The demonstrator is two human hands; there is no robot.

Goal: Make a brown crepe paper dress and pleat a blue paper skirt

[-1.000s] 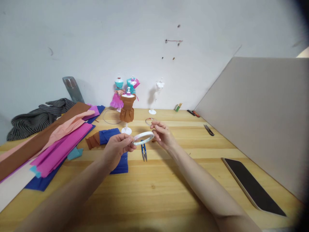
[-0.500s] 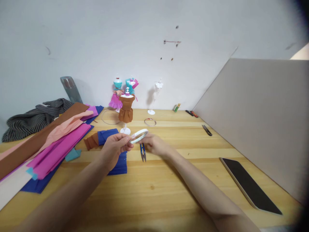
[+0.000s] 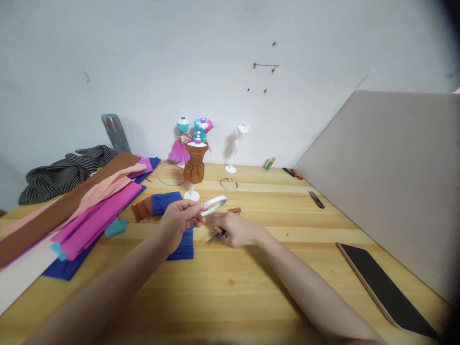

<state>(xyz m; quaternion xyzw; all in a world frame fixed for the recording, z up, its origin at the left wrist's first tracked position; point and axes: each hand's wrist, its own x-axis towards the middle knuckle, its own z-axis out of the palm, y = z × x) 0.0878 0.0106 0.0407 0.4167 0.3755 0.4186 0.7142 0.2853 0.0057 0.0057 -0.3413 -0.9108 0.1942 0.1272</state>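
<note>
A roll of white tape (image 3: 216, 204) is pinched between the thumb and fingers of my left hand (image 3: 183, 221), raised over the table. My right hand (image 3: 233, 229) is closed around the blue thread snips (image 3: 216, 237), their blades pointing left out of the fist. Blue crepe paper (image 3: 182, 247) lies partly under my left hand, with a brown folded piece (image 3: 142, 211) at its far left end. Just behind the tape stands a small white mannequin in a brown paper dress (image 3: 195, 163). A brown scrap (image 3: 235, 210) lies beyond my right hand.
Coloured paper strips (image 3: 97, 215) and a striped cloth (image 3: 72, 172) cover the left side, near a bottle (image 3: 115, 132). More dressed mannequins (image 3: 181, 143), a bare mannequin (image 3: 243, 130) and a wire ring (image 3: 229, 184) stand or lie behind. At right are black scissors (image 3: 316, 199) and a tablet (image 3: 384, 287).
My right hand has taken hold of the snips, which lay on the table, and turned their blades leftward. My left hand still holds the tape. The whole view has shifted slightly.
</note>
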